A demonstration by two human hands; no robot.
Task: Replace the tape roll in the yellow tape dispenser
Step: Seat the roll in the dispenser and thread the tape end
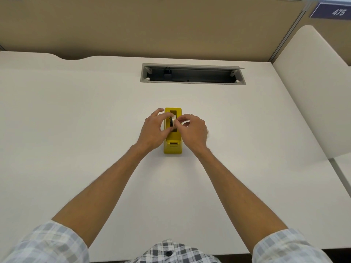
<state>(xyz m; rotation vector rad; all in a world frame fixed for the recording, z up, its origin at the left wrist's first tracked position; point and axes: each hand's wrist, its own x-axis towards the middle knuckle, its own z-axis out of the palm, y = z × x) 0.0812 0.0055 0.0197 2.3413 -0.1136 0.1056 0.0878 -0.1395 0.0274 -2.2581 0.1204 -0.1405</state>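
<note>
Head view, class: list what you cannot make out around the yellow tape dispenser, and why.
- Tape roll: mostly covered by both hands; whether it is seated is unclear.
- Pale object on the desk: hidden behind the right hand.
- Left hand fingertips: grip hidden by the yellow tape dispenser.

I see both hands over the yellow dispenser [172, 145] on the white desk [76, 120]. My left hand [152, 130] and right hand [193, 130] pinch the roll [172, 121] above its slot.
</note>
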